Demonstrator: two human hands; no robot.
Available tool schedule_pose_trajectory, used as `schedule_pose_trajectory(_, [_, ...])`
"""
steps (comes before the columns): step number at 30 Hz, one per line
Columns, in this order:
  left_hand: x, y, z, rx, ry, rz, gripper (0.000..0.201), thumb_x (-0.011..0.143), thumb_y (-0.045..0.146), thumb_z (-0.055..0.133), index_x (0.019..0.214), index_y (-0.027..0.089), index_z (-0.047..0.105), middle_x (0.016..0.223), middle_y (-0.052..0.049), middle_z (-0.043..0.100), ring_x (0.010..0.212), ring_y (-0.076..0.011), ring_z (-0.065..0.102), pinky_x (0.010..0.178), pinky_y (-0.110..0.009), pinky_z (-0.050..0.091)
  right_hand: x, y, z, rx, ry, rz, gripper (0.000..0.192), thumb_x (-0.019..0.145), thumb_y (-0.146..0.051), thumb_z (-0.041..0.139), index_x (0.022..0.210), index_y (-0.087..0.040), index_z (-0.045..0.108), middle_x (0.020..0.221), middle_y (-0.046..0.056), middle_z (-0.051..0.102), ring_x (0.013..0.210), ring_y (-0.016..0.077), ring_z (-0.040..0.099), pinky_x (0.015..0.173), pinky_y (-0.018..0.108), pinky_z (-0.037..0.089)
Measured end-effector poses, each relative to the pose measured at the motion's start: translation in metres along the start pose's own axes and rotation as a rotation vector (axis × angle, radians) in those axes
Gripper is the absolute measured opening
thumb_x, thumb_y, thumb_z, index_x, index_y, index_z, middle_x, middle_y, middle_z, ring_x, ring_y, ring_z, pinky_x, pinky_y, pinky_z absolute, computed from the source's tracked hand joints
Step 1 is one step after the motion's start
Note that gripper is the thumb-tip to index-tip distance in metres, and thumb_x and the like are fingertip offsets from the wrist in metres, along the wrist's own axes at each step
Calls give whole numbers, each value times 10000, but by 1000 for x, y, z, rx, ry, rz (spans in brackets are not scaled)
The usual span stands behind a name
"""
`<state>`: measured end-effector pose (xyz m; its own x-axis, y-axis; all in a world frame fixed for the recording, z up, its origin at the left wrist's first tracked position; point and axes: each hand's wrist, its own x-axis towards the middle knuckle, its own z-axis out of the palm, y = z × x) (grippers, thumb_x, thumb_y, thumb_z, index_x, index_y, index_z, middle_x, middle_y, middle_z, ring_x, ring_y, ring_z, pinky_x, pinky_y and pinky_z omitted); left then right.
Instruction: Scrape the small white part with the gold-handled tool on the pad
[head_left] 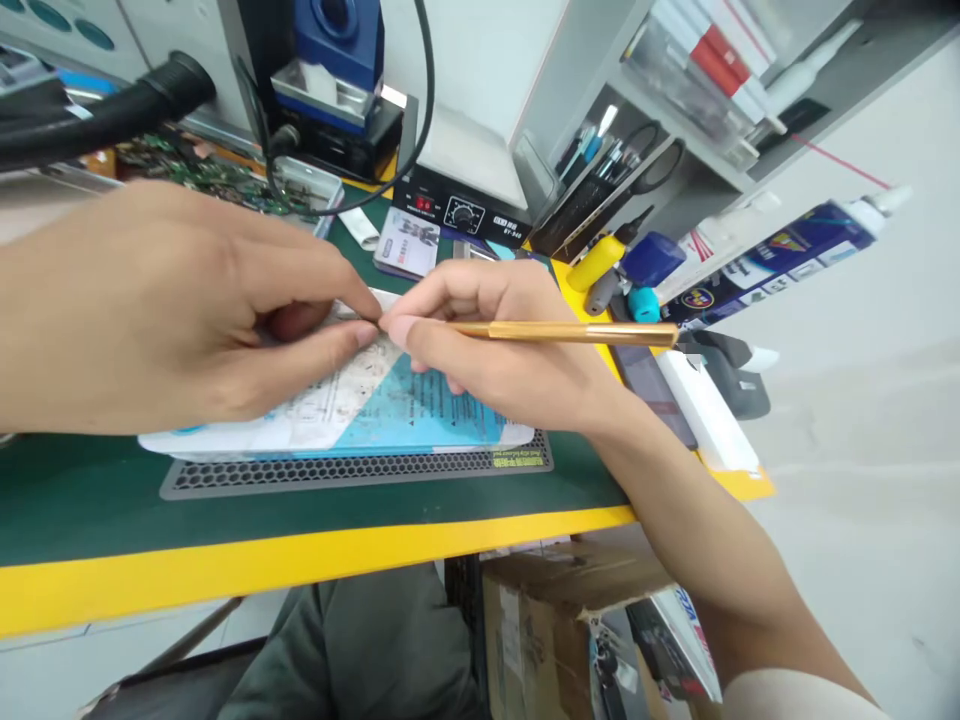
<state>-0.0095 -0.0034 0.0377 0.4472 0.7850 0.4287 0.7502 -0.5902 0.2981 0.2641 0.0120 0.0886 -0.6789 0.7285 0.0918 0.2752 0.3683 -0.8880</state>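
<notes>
My right hand (495, 350) is closed around a slim gold pen-shaped tool (577, 333), its back end pointing right. The working tip is covered by my fingers, so its exact kind does not show. Thumb and forefinger of my left hand (217, 310) are pinched together right against the right fingertips. Whatever sits in that pinch is too small and too hidden to name. Both hands rest over a blue and white printed packet (405, 420), smudged with dark marks. Under the packet lies a grey perforated mat (337, 475).
The green bench mat (450, 500) has a yellow front edge (300, 568). Behind stand a black control box (465, 212), a small card (407, 243) and a tray of circuit boards (225, 175). Bottles and a blue tube (780, 260) crowd the right. A cardboard box (532, 630) is below.
</notes>
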Motion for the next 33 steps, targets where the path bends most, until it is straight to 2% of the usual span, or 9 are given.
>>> schedule_pose_trajectory(3, [1,1,1,90,38,135,843,1125,779,352,1069,179,942,735,111,593,597,42,553,853,-240,443,3,-1,0,54,9,88,54,1028,-198,827,999,-178,786,839,-13,734,750,129,675,626,233,496])
schedule_pose_trajectory(7, [1,2,0,44,22,163,778,1177,717,359,1121,201,939,767,82,617,633,-4,564,751,-189,336,6,1,0,157,-2,130,186,939,-216,944,970,-184,763,795,-24,746,673,115,647,580,217,495])
schedule_pose_trajectory(12, [2,4,0,-35,67,268,516,1224,496,489,1110,202,897,768,71,653,643,-52,612,693,-177,346,7,1,-1,213,-6,173,228,870,-218,986,895,-190,761,763,-23,764,617,104,619,530,195,483])
schedule_pose_trajectory(15, [2,5,1,-102,4,183,422,1202,448,545,1076,246,894,757,61,644,646,-85,610,659,-241,359,8,-1,0,236,-8,216,208,854,-192,967,879,-188,761,750,-24,766,588,93,607,511,180,472])
schedule_pose_trajectory(18, [-1,4,4,-119,-58,135,405,1192,477,562,1075,276,893,802,38,716,680,-122,653,656,-293,391,7,-4,0,244,-3,277,162,866,-157,917,884,-182,758,752,-24,763,574,86,604,490,168,468])
schedule_pose_trajectory(22, [-4,3,8,-138,-65,89,380,1175,525,583,1110,325,899,885,15,817,723,-171,718,652,-333,422,7,-7,-2,201,-2,339,131,901,-180,886,910,-185,756,782,-17,778,551,92,605,424,170,452])
schedule_pose_trajectory(26, [-2,1,11,-114,-48,118,426,1198,496,513,1075,340,890,864,24,820,706,-160,752,647,-307,497,8,-8,-5,160,-41,368,118,934,-237,889,966,-182,790,831,-10,798,566,101,633,395,171,462])
schedule_pose_trajectory(29, [-2,-6,17,-156,-81,19,453,1190,553,505,1066,345,889,945,-2,858,757,-177,783,657,-309,524,10,-3,-7,156,-63,392,208,902,-302,963,997,-172,831,845,-8,810,583,98,650,398,159,488])
schedule_pose_trajectory(33, [-4,-9,30,-207,-133,12,461,1157,624,540,1019,346,880,912,-6,866,726,-188,775,640,-311,521,14,6,-8,233,-113,355,405,806,-450,1086,1000,-179,856,869,-12,818,602,102,650,377,166,515])
